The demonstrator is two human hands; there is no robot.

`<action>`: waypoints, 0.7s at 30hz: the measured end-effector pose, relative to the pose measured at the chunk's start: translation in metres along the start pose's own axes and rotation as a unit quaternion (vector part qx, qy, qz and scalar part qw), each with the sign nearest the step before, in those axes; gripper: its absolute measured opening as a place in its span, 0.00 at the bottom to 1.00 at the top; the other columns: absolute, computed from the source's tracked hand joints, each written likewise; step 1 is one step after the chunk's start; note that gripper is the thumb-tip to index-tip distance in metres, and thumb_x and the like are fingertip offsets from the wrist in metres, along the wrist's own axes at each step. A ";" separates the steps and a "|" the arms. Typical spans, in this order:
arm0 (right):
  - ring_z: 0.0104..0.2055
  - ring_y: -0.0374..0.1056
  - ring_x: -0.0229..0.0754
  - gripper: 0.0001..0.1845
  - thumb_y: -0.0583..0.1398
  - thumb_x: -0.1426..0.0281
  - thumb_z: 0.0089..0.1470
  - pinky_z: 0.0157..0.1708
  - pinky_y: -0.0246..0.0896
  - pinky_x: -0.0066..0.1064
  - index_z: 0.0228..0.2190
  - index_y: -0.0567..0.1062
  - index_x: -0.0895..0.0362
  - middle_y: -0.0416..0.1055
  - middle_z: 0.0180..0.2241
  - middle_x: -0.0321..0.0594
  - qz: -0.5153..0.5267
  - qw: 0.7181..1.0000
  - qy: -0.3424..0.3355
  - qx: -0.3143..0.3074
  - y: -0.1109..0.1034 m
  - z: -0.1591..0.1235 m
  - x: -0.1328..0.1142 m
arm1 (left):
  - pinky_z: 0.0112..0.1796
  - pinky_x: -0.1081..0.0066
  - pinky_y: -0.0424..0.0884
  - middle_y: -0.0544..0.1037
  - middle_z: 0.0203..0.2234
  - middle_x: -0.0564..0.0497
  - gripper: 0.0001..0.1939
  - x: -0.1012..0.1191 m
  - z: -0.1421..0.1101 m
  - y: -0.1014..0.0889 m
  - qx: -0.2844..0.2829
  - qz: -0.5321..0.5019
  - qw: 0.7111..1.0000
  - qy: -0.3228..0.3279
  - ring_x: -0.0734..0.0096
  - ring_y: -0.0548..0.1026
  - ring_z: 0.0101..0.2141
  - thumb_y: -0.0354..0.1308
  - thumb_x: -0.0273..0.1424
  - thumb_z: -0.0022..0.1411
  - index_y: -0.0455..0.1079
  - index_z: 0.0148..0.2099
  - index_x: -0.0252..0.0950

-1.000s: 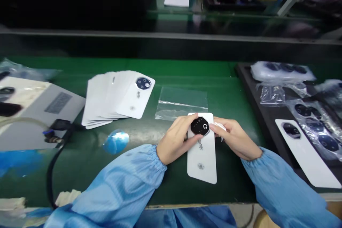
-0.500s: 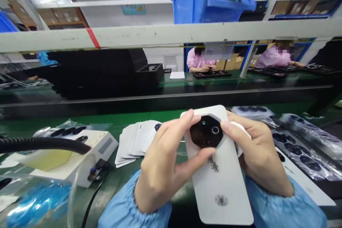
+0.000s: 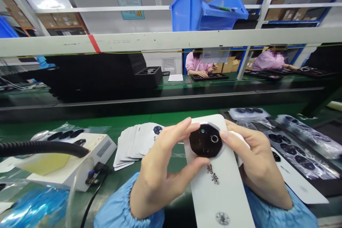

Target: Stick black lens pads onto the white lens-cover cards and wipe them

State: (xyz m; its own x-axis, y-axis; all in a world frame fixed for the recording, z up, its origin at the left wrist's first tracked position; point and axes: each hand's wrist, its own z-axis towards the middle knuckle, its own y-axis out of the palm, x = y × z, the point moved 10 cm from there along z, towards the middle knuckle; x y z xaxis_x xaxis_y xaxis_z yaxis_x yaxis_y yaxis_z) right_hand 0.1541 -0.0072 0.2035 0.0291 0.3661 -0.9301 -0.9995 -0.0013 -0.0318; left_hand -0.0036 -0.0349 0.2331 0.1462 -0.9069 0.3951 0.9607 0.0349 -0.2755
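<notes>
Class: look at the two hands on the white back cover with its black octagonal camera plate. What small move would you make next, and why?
Probably press the black camera plate flat. The left hand and right hand pinch the white back cover from either side, fingertips at the plate's edges, lifted off the green bench.

Phone back cover (image 3: pixel 219 188) held up in front of chest, above table (image 3: pixel 171 117). Camera module (image 3: pixel 206 140) set on cover's upper end. Left hand (image 3: pixel 162 171) gripped cover's left edge, right hand (image 3: pixel 256 164) its right edge. Stack of covers (image 3: pixel 136 144) fanned on table left of hands. Box (image 3: pixel 72 156) further left, hose (image 3: pixel 42 148) in front of it. Tray (image 3: pixel 331 187) with bagged modules (image 3: pixel 296 155) at right. Conveyor (image 3: pixel 171 99) behind table; two people (image 3: pixel 197 65) seated beyond it.
</notes>
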 end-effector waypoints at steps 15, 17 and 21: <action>0.22 0.58 0.35 0.22 0.60 0.58 0.57 0.18 0.52 0.27 0.18 0.63 0.57 0.64 0.24 0.38 0.005 0.999 0.033 -0.014 0.002 -0.001 0.002 | 0.49 0.66 0.77 0.75 0.48 0.46 0.43 -0.008 0.004 -0.005 0.005 -0.051 0.997 -0.061 0.62 0.74 0.49 0.70 0.24 0.51 0.55 0.65 0.39; 0.23 0.58 0.36 0.23 0.60 0.58 0.57 0.18 0.52 0.27 0.18 0.63 0.57 0.64 0.24 0.39 0.006 0.999 0.042 -0.016 0.003 -0.002 0.003 | 0.49 0.65 0.77 0.75 0.48 0.47 0.43 -0.007 0.003 -0.006 0.006 -0.047 0.997 -0.061 0.62 0.74 0.49 0.70 0.23 0.51 0.54 0.65 0.39; 0.22 0.57 0.36 0.23 0.61 0.58 0.56 0.18 0.53 0.27 0.18 0.62 0.56 0.60 0.22 0.37 0.011 0.999 0.040 -0.013 0.003 -0.001 0.003 | 0.50 0.62 0.76 0.74 0.49 0.45 0.44 -0.005 0.002 -0.006 0.005 -0.036 0.998 -0.050 0.60 0.74 0.50 0.70 0.21 0.51 0.54 0.66 0.38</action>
State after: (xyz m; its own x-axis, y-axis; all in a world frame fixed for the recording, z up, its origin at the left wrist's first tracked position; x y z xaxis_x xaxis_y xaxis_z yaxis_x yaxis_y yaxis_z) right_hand 0.1509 -0.0072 0.2005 0.0092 0.2893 -0.9572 -0.9993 -0.0330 -0.0196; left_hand -0.0099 -0.0303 0.2344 0.0985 -0.8605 0.4998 0.9720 -0.0244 -0.2337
